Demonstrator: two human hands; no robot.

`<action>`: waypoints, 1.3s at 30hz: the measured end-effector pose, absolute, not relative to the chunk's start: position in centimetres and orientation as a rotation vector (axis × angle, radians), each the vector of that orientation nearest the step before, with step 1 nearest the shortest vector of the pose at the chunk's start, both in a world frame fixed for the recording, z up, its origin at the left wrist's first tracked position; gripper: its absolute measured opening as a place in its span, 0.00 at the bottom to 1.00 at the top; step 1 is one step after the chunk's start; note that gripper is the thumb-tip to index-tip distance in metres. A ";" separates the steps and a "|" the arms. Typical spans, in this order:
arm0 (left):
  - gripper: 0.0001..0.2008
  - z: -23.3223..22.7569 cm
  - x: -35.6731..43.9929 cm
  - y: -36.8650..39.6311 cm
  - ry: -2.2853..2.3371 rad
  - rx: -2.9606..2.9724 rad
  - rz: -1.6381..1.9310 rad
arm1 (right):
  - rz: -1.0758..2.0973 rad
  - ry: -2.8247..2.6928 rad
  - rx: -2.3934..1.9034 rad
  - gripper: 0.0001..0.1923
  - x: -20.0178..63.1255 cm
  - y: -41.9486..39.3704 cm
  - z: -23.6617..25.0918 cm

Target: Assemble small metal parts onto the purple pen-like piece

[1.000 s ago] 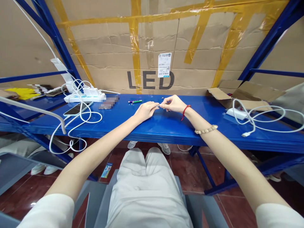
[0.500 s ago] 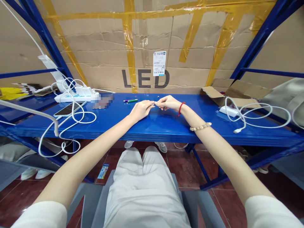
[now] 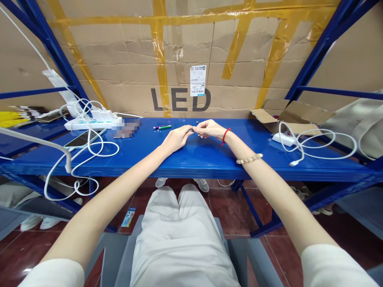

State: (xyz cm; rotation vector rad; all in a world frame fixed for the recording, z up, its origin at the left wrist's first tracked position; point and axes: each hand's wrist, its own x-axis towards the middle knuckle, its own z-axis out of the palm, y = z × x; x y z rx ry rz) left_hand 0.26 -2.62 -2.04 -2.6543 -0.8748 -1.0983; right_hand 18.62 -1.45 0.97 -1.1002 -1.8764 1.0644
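Tiny part (image 3: 192, 130) is pinched by left hand (image 3: 177, 138) and right hand (image 3: 210, 128), apparently for steadiness from both sides; green stick (image 3: 164, 127) is laid within reach on counter (image 3: 191, 159).

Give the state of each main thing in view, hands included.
Left hand: pinching a small part
Right hand: pinching at the same part
Green tube: lying flat
Purple tube: lying flat
Phone: lying flat
Cardboard box: flaps open
Right-side cable: loosely looped
Power strip: charger plugged in

the tabletop (image 3: 191, 161) is blue, the wristband (image 3: 225, 136) red, one rod (image 3: 165, 127) green.
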 end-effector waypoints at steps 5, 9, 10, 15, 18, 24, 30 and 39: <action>0.11 -1.9 0.4 -2.8 -0.915 -2.672 -1.086 | 1.046 -1.886 -1.097 0.23 18.7 -1.1 0.8; 0.10 -1.9 0.5 -2.7 -0.960 -2.684 -1.071 | 1.038 -1.894 -1.099 0.24 18.9 -0.7 0.6; 0.10 -1.9 0.5 -2.7 -0.972 -2.686 -1.069 | 1.037 -1.896 -1.098 0.24 18.9 -0.6 0.6; 0.10 -1.9 0.6 -2.7 -1.029 -2.691 -1.065 | 1.023 -1.901 -1.103 0.24 19.1 -0.3 0.3; 0.10 -1.9 0.6 -2.8 -1.059 -2.690 -1.062 | 1.001 -1.903 -1.112 0.25 19.1 -0.3 0.3; 0.12 -2.0 0.5 -2.5 -1.127 -2.679 -1.082 | 0.902 -1.882 -1.167 0.26 18.8 -0.2 0.2; 0.13 -1.9 0.5 -2.4 -1.202 -2.629 -1.073 | 0.554 -1.813 -1.323 0.21 19.4 0.8 -0.2; 0.14 -1.6 0.8 -3.3 -1.268 -2.559 -0.971 | 0.164 -1.943 -1.537 0.32 20.3 1.7 -0.7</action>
